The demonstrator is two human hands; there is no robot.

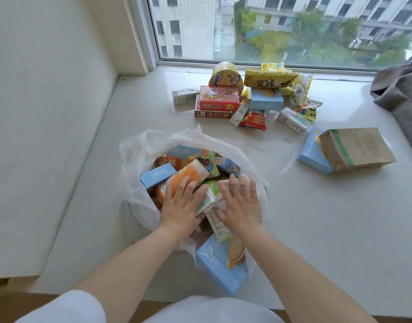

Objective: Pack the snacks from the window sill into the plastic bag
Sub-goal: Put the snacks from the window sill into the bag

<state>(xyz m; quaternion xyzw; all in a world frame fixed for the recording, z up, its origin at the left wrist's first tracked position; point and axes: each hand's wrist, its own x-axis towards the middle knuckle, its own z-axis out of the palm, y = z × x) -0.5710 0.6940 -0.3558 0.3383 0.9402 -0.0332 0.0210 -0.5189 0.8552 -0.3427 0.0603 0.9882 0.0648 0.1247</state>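
Observation:
A thin white plastic bag (135,150) stands open on the window sill (316,229), filled with several snack boxes and cartons. My left hand (180,206) lies flat with straight fingers on an orange-and-white carton (188,173) in the bag. My right hand (241,203) presses flat on the green-and-white cartons (206,200) beside it. A light blue biscuit box (220,264) shows through the bag's near side. Farther back lies a pile of snacks: a red box (219,99), a yellow round tub (226,76), yellow packets (267,80), a red packet (255,120).
A light blue box (310,155) and a brown paper bag (358,148) lie at the right. Grey cloth (402,94) sits at the far right by the window (281,29). A white wall (49,113) borders the sill on the left.

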